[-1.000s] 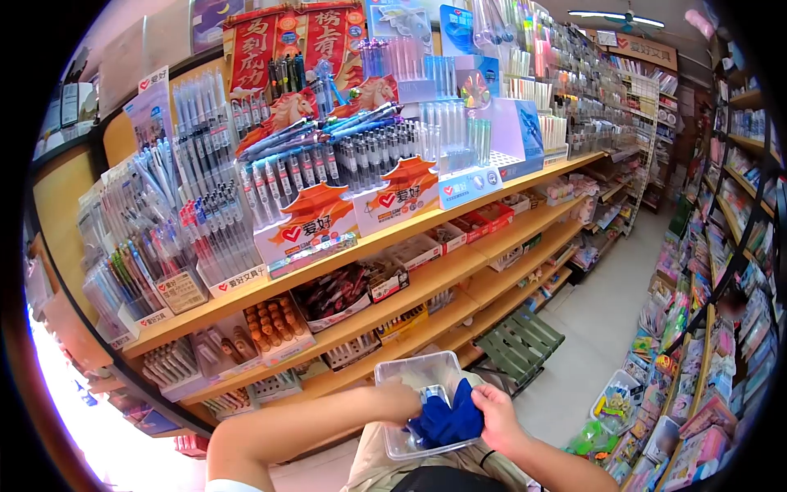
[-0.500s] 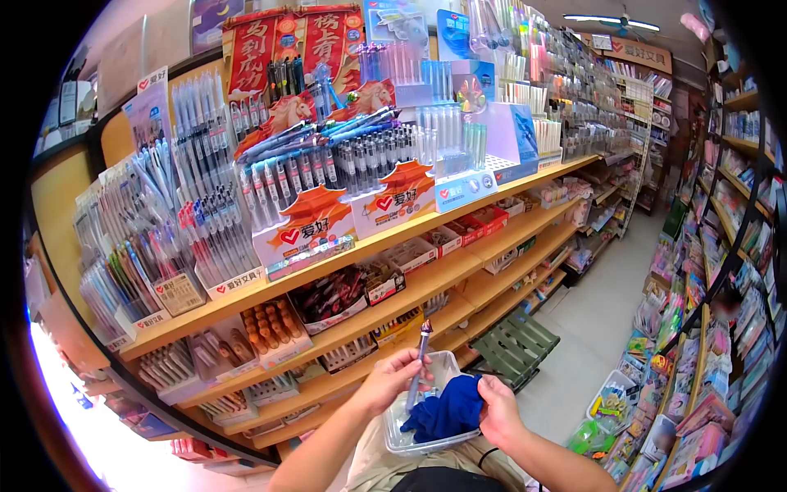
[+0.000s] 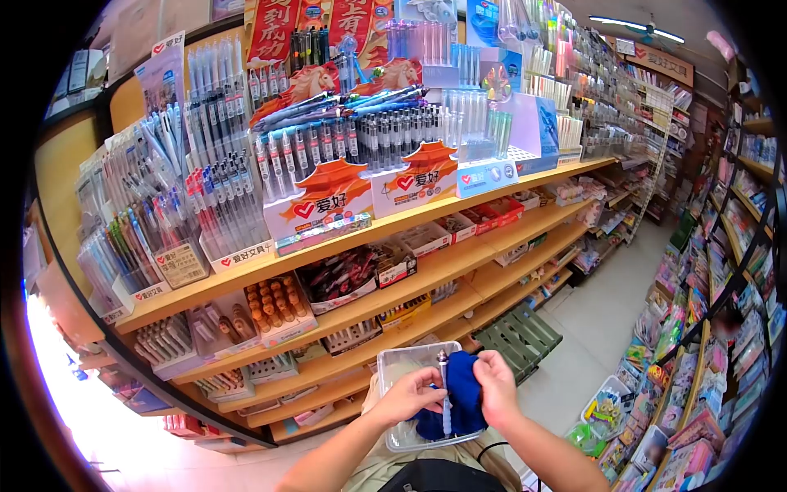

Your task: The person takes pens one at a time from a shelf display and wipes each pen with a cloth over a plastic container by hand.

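A slim pale pen (image 3: 445,394) with a dark ornamented top stands roughly upright over a clear plastic tub (image 3: 402,358) at the person's lap. My left hand (image 3: 416,397) pinches the pen from the left. Against the pen's right side lies a blue cloth (image 3: 465,394), bunched up, its lower part inside the tub. My right hand (image 3: 497,387) grips the cloth's upper right edge, fingers closed round it. The tub's bottom is partly hidden by the cloth and my left hand.
Ahead, a wooden shelf (image 3: 459,202) holds boxed pens, with more boxes on lower tiers. A green slatted step stool (image 3: 515,343) stands on the floor right of the tub. Packed racks and a white basket (image 3: 607,402) line the aisle's right side.
My left hand first reached into the tub, then raised the pen, and now holds it lower against the cloth. The cloth is drawn up beside the pen. The view has shifted slightly.
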Motion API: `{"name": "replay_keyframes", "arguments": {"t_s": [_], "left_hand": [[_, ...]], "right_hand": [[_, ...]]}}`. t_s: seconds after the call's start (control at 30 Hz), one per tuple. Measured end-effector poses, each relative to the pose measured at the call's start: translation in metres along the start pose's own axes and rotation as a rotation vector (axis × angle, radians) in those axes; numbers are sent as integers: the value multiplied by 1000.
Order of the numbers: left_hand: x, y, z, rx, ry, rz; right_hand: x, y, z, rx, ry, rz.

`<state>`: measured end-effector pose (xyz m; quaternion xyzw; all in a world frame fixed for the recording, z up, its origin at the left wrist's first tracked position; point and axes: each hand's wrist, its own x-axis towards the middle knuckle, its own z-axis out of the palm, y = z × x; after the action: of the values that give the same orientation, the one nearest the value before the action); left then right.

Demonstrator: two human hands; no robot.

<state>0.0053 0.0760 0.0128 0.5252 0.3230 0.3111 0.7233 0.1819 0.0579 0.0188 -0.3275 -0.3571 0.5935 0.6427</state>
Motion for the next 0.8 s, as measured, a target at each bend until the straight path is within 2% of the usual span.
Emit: {"name": "replay_keyframes", "arguments": {"t_s": [0.23,0.33,0.63,0.7,0.73,0.8], "left_hand": [[-3,-2,1,19,-11,62],[0,-6,1,0,8,98],[-5,3,14,204,85,119],[-6,2,15,258,142,114],[-7,1,14,402,185,175],[-7,-1,12,689,268,298]], "right_hand": [[-10,11,5,-260,-136,-94],[-14,1,8,-562,-156,-217],[-20,0,11,-531,-199,-325],[-13,-7,13,-912,-231,-629],[-10,-11,14,-1103,-245,-781],[-13,-14,21,-1104,-353,-800]]}}
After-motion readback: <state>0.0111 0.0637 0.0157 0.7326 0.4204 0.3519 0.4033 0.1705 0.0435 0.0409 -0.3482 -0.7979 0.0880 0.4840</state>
